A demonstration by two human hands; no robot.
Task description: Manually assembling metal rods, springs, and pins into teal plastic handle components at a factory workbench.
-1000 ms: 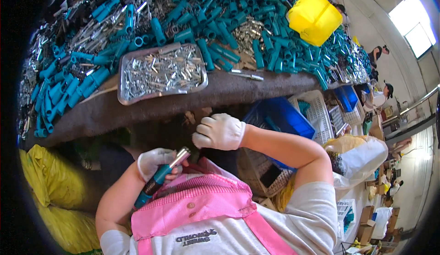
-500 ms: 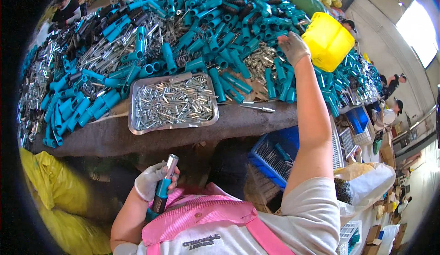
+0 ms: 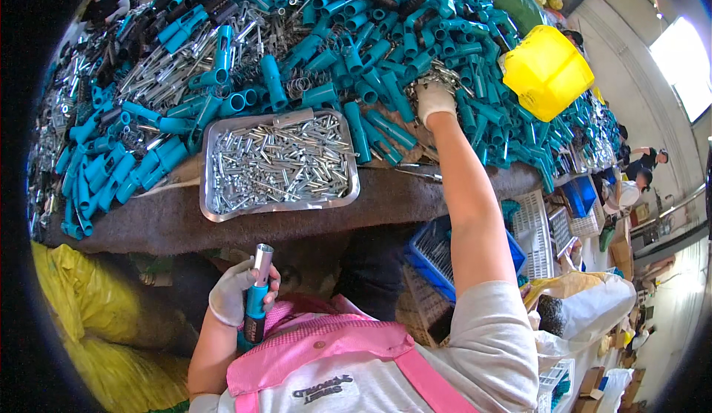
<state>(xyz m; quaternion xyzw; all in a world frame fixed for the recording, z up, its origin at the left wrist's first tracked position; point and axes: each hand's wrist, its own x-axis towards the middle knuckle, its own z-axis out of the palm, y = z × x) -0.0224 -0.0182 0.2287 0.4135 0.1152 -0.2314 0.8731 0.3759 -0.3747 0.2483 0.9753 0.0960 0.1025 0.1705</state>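
Note:
In my gloved left hand (image 3: pixel 233 292), low in front of my pink apron, is a teal-and-black tool handle (image 3: pixel 254 310) with a silver metal tube at its top. It stands nearly upright, with the fingers wrapped round it. My right arm stretches out over the table. The gloved right hand (image 3: pixel 434 101) is in a pile of small shiny metal parts (image 3: pixel 445 77) among teal plastic housings (image 3: pixel 387 90); its fingers are hidden there. A metal tray (image 3: pixel 282 209) full of short silver pins sits at the table's near edge.
Loose springs and metal rods (image 3: pixel 159 64) lie heaped at the left of the table. A yellow plastic container (image 3: pixel 547 71) rests on the pile at the right. Below stand a blue crate (image 3: pixel 426 253) and a white crate (image 3: pixel 530 227); yellow sacks (image 3: pixel 89 294) are at the left.
My right hand has moved left and down, from beside the yellow container into the small metal parts. The left hand has shifted slightly left, still holding the tool handle.

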